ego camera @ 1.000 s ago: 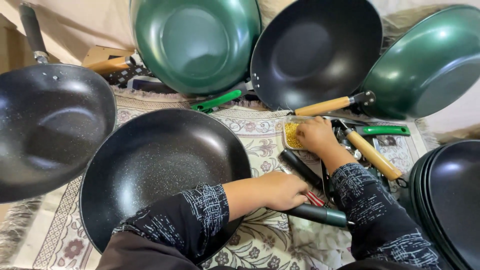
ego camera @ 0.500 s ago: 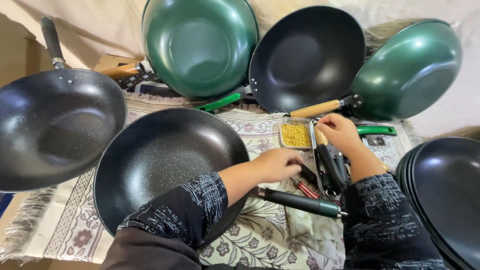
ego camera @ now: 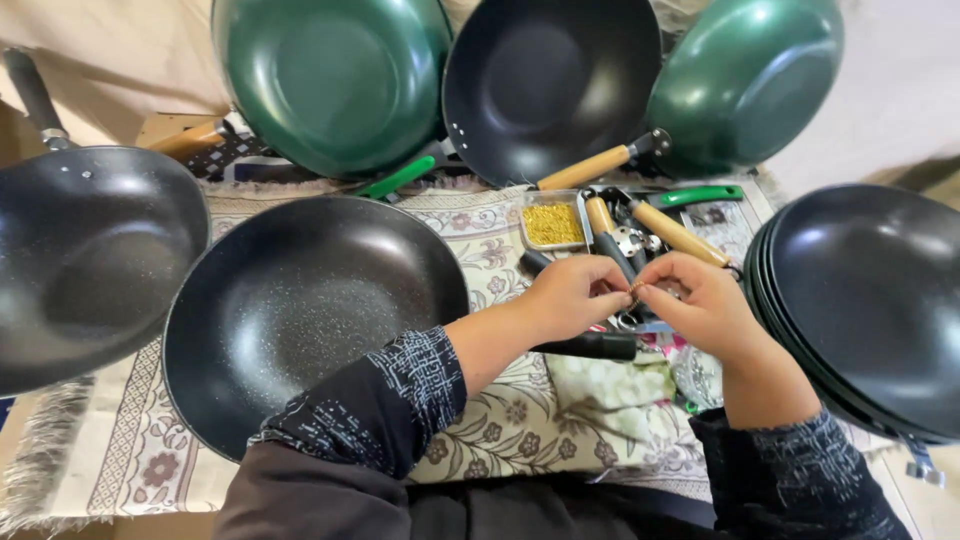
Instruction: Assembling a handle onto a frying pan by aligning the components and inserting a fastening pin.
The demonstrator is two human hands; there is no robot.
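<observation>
Pinching one small brass screw (ego camera: 636, 287) between them, left hand (ego camera: 568, 297) and right hand (ego camera: 702, 305) meet above loose pan handles (ego camera: 668, 230), mid-fitting, beside the handleless black wok (ego camera: 300, 310)

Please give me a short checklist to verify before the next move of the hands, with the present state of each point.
1. Both hands meet over the handle pile: left hand and right hand touch at the fingertips. Ok.
2. A small part is pinched between the fingertips: something tiny shows there, but its kind is too small to tell. Cannot tell.
3. Tray of small gold parts is upright and just beyond the hands. Ok.
4. Wooden handles lie loose by the tray. Ok.
5. Black pan sits flat on the patterned cloth, beside the left forearm. Ok.
6. Stack of black pans at the right looks even. Ok.
</observation>
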